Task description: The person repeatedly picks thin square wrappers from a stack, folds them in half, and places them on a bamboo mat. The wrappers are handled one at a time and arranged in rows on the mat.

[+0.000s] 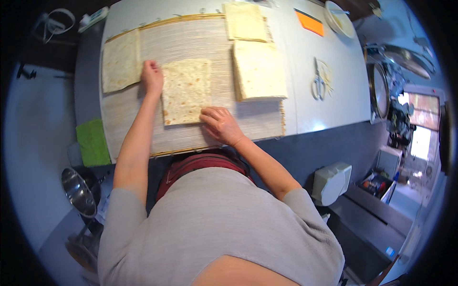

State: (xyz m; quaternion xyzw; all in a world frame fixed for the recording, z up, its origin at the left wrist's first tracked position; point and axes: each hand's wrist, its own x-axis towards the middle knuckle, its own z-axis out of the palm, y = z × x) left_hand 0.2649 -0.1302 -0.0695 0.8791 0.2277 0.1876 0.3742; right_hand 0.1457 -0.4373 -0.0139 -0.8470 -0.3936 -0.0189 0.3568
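Observation:
A square flatbread sheet (186,91) with browned spots lies before me on a slatted mat (179,39). My right hand (223,126) has its bent fingers at the sheet's lower right corner; whether they pinch it is unclear. Beside the sheet's upper left edge is my left hand (153,77), fingers curled, between it and another flatbread piece (121,60) at the left. What lies inside the left fingers is hidden. To the right rests a thick stack of flatbread squares (260,69). Above that stack, at the mat's far edge, is another flatbread pile (245,21).
Scissors (318,80) lie right of the mat beside thin pale strips (326,77). Farther back are an orange scraper (310,24) and a bowl (339,21) with a utensil. A green cloth (93,143) hangs at the table's left corner. Metal pans (78,193) are below it.

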